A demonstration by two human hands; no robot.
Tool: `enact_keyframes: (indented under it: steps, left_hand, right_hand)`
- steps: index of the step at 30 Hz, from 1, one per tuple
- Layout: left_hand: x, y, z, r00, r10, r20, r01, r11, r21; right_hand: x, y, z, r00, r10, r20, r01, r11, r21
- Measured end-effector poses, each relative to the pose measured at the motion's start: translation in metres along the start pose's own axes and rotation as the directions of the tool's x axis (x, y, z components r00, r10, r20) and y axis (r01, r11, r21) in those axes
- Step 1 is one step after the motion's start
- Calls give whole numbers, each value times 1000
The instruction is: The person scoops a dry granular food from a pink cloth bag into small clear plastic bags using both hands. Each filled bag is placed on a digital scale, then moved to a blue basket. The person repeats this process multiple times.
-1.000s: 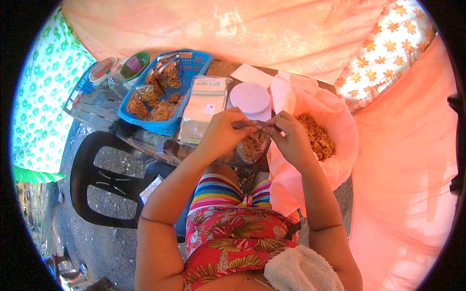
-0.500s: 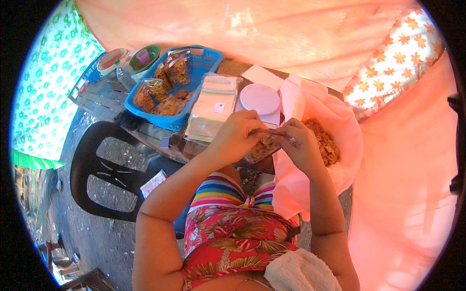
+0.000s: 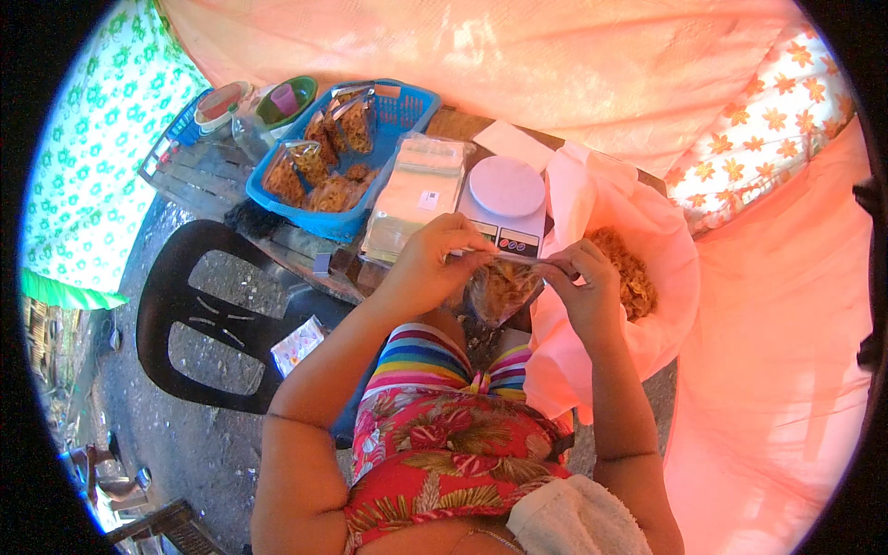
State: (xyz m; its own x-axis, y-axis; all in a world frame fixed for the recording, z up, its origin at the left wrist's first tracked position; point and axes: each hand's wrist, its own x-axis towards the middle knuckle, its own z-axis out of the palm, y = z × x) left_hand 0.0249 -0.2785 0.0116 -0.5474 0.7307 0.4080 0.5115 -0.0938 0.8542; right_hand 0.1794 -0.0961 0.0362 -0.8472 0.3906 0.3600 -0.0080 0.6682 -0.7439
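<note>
Since the earlier frame both hands dropped slightly away from the scale, bag still between them. Left hand pinched the top edge of the small clear snack bag; right hand pinched the opposite end of that edge. Bag hung below the fingers, above the lap. Pink bag of loose snacks sat just right of the grip; blue basket well left beyond it.

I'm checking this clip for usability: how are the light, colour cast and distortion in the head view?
Head view: strong sun through the pink sheet tints everything warm; fisheye bends edges and blacks out the corners; the clear snack bag between the left hand and right hand stays sharp, slightly glary.
</note>
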Motion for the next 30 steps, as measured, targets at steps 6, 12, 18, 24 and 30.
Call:
enact_keyframes:
  steps: [6,12,18,24,30]
  left_hand:
    - [-8,-27,32,990,-75,121,131,812,-569]
    - [-12,-26,56,927,-373,29,317,744,-589]
    - [-15,-9,61,878,-478,-26,263,527,-808]
    - [-10,-4,50,857,-514,40,234,318,-919]
    - [-8,11,43,913,-406,52,246,441,-863]
  right_hand:
    - [-4,12,9,998,-65,-24,67,993,96]
    - [-17,20,28,941,287,-180,-232,933,277]
    - [-13,13,28,963,122,-242,-68,973,221]
    - [2,10,2,998,-36,-58,42,995,93]
    - [-2,8,3,993,79,-90,-40,926,377]
